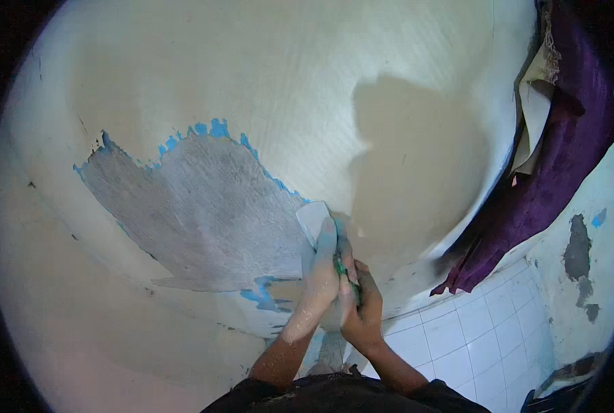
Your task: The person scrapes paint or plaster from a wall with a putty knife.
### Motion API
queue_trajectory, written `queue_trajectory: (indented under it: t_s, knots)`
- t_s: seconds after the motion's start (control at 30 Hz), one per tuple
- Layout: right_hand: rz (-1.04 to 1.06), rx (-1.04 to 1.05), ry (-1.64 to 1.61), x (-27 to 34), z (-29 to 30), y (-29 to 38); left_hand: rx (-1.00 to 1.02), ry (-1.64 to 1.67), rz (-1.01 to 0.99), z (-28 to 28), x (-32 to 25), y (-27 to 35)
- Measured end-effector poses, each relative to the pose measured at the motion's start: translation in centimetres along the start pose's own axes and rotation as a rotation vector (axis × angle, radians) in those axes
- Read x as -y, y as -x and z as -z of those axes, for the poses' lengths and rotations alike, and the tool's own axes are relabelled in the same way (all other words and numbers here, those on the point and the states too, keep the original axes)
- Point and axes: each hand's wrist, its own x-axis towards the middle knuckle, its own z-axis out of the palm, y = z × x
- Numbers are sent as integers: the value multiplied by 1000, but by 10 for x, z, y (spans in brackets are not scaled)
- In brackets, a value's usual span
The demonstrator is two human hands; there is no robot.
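Observation:
A scraper with a wide pale metal blade (313,217) and a green handle lies against the painted wall (286,93), at the right edge of a bare grey plaster patch (203,206). Blue paint (217,128) shows in ragged flakes along that patch's rim. My left hand (321,273) is on the scraper near its blade, fingers stretched up the tool; both hands look blurred. Lower down and to the right, my right hand (363,304) is closed around the green handle. Pale dust covers my left hand and forearm.
At the right hangs a purple curtain (549,170) with a pale, frayed cloth beside it. White floor tiles (467,340) lie below at the right. Another wall (606,268) beyond them has grey bare spots. A dark object (554,397) sits in the lower right corner.

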Motion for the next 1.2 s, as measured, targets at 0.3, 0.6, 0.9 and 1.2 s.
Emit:
queue_trajectory:
  t_s: [0.3, 0.6, 0.9, 1.2]
  knots:
    - [-43, -39, 25, -8, 8, 20, -13, 36, 12, 2, 18, 1]
    - [-42, -66, 41, -20, 1, 26, -35, 64, 12, 6, 24, 6]
    - [-423, 161, -343, -6, 14, 15, 106, 9, -2, 25, 29, -2]
    - [-149, 82, -229, -18, 6, 6, 59, -70, -17, 9, 17, -2]
